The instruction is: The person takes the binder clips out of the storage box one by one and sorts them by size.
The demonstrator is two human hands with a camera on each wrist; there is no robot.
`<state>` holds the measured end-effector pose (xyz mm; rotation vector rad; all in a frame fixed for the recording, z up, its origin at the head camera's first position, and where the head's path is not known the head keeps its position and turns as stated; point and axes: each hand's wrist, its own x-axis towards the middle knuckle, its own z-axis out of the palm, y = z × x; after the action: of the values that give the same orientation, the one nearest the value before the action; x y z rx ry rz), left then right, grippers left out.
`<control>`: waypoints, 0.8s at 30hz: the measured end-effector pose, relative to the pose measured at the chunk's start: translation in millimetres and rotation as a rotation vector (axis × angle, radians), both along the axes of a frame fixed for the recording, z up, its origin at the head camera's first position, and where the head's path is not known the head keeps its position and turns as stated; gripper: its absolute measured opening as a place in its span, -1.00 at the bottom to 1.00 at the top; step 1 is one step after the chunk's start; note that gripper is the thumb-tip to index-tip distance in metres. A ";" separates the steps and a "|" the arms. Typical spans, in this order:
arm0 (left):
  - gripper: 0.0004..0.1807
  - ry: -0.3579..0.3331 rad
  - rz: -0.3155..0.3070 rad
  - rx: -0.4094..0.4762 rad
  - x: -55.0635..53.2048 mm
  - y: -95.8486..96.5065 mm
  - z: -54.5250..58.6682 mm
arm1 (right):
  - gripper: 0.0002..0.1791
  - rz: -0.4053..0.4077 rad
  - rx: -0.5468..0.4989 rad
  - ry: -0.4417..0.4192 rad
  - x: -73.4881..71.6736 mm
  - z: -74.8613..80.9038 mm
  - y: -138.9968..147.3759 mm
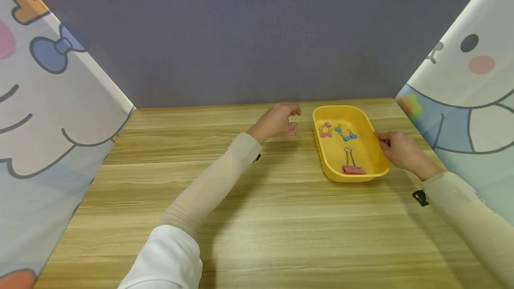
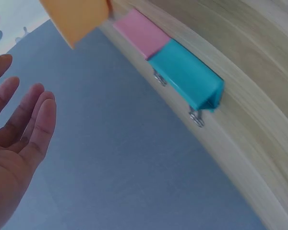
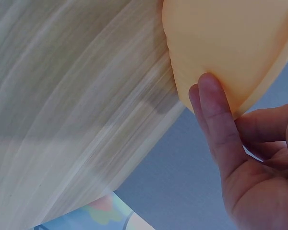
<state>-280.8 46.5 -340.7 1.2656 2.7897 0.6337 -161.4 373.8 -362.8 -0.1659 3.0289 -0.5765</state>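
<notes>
My left hand (image 1: 277, 121) hovers over the table just left of the tray, fingers loosely bent and holding nothing. Close under it lies a pink binder clip (image 1: 291, 132). In the left wrist view, this pink clip (image 2: 143, 32) sits end to end with a teal binder clip (image 2: 187, 74), which the hand hides in the head view. A yellow plastic tray (image 1: 330, 171) stands on the right, its right rim pinched by my right hand (image 1: 401, 150). Inside it are a large pink binder clip (image 1: 353, 170) and several small pink, teal and blue ones.
The wood-grain table (image 1: 261, 226) meets a grey-blue panel (image 1: 257, 39) at its back edge. Cartoon-printed cloth walls (image 1: 60, 124) flank it on the left and right. A small black piece (image 1: 420, 197) shows beside the right sleeve.
</notes>
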 end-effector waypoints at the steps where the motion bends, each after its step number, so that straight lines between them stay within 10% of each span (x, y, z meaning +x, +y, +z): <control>1: -0.70 -0.005 -0.003 0.001 1.3 1.8 1.1 | -0.57 0.000 -0.002 -0.002 0.2 -0.2 0.2; 24: -0.69 -0.019 -0.217 -0.070 38.5 74.5 -0.4 | -0.58 -0.020 0.014 0.003 3.3 0.7 -0.4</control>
<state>-242.3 121.0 -341.2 1.5102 2.5839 0.5270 -158.1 373.4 -362.1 -0.1363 3.0404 -0.5569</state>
